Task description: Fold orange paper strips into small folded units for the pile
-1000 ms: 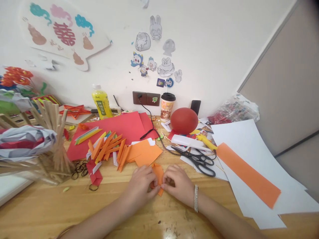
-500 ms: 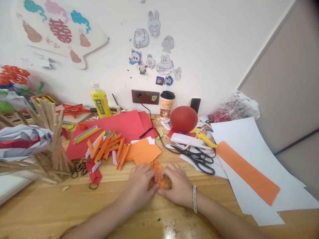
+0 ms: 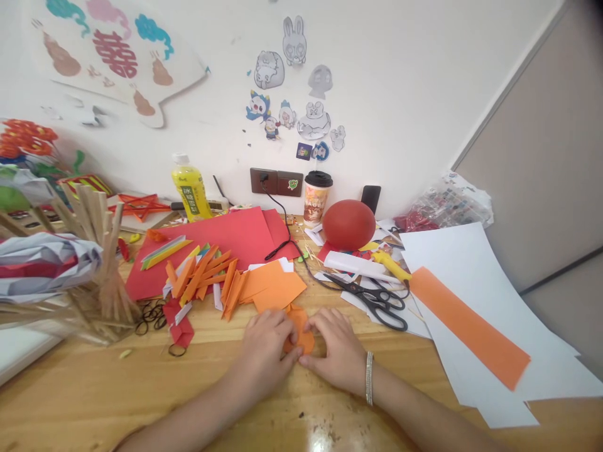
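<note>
A small piece of orange paper with a rounded outline lies on the wooden table, partly hidden by fingers. My left hand pinches its left side, thumb and curled fingers close together. On the other side, my right hand has its thumb and bent index finger at the paper's edge, and a silver bracelet circles that wrist. Just beyond my fingers lie orange sheets. Several folded orange strips are heaped to their left.
Black scissors lie to the right, near a red balloon and a lidded cup. White sheets carry an orange strip. A yellow bottle stands at the back; wooden sticks fill the left.
My right fingers have eased slightly away from the paper's right side, so more of it shows. My left hand looks nearly the same; the whole view has shifted a little.
</note>
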`<move>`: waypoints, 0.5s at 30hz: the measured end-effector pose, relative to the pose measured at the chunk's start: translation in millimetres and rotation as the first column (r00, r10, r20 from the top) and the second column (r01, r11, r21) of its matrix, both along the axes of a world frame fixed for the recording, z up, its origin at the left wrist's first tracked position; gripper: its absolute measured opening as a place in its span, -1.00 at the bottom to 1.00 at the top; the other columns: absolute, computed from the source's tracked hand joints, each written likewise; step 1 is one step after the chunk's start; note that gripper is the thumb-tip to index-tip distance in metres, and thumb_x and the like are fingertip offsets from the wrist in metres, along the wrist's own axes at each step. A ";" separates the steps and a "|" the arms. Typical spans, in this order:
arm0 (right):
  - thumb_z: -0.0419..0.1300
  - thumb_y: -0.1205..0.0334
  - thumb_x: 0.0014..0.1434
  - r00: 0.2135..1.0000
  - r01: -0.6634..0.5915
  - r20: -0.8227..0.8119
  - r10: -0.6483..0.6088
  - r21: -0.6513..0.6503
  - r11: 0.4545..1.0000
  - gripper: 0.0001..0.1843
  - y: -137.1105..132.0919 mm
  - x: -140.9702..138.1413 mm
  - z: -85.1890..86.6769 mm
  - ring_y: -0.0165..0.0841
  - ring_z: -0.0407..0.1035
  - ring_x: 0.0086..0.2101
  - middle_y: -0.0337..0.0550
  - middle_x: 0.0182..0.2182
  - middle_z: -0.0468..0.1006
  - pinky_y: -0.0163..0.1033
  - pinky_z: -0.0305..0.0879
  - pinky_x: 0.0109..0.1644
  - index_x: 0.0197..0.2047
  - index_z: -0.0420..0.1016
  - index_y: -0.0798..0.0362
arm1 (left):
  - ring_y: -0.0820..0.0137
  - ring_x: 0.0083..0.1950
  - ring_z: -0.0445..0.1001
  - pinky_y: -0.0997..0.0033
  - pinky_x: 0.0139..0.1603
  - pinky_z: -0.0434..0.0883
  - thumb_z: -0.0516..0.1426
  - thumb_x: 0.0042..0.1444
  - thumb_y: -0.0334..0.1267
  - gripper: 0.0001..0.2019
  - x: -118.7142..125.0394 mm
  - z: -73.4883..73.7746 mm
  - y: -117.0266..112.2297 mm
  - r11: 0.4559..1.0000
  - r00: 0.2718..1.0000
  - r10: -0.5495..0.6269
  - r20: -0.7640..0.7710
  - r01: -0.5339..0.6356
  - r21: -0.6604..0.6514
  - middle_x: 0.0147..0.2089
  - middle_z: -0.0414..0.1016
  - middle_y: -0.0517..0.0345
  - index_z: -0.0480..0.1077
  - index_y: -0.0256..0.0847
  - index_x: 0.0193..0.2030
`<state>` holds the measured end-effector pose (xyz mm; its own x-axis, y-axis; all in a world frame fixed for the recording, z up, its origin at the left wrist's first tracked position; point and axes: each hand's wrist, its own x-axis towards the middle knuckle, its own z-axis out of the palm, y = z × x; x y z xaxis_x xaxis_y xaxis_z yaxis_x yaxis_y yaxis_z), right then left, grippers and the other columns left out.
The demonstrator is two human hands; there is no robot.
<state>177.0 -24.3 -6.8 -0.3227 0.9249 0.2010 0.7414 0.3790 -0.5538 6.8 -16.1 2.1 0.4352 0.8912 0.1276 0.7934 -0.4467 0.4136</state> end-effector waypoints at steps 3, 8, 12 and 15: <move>0.34 0.21 -0.15 0.999 0.006 0.035 -0.006 0.000 1.000 -0.63 -1.3 -0.5 -0.4 -0.28 0.21 -0.24 -0.27 -0.31 0.35 -0.20 0.11 -0.17 -0.28 0.28 0.00 | 0.21 -0.21 0.31 0.24 -0.20 0.20 0.21 -0.03 -0.15 -0.82 -7.1 3.7 3.4 0.996 0.993 0.063 -0.103 -0.057 0.062 -0.30 0.36 0.11 0.35 -0.18 -0.38; 0.37 0.16 -0.18 0.999 0.043 0.026 -0.043 0.010 0.999 -0.60 0.0 -1.0 -5.0 -0.28 0.21 -0.26 -0.26 -0.32 0.35 -0.20 0.12 -0.18 -0.31 0.28 0.01 | 0.23 -0.29 0.30 0.25 -0.29 0.23 0.08 0.12 -0.26 -0.88 -18.9 6.1 7.5 0.946 0.960 0.099 -0.261 -0.009 0.324 -0.35 0.36 0.07 0.36 -0.23 -0.40; 0.35 0.07 -0.08 1.000 0.015 0.001 -0.015 0.045 0.999 -0.66 1.9 -0.1 -7.0 -0.29 0.23 -0.27 -0.24 -0.34 0.35 -0.21 0.15 -0.20 -0.32 0.32 0.01 | 0.31 -0.38 0.32 0.31 -0.35 0.27 -0.01 0.19 -0.33 -0.79 -10.4 -2.8 -6.9 0.852 0.946 -0.202 -0.254 0.297 0.430 -0.44 0.38 0.12 0.36 -0.22 -0.44; 0.21 0.21 0.10 0.996 -0.036 -0.076 0.040 0.051 0.998 -0.88 4.5 3.7 -4.1 -0.30 0.25 -0.26 -0.22 -0.36 0.36 -0.21 0.20 -0.20 -0.38 0.33 0.03 | 0.25 -0.26 0.38 0.27 -0.25 0.33 0.01 0.15 -0.36 -0.78 -3.1 -12.0 -19.8 0.828 0.944 -0.195 -0.266 0.304 0.471 -0.25 0.45 0.03 0.34 -0.29 -0.08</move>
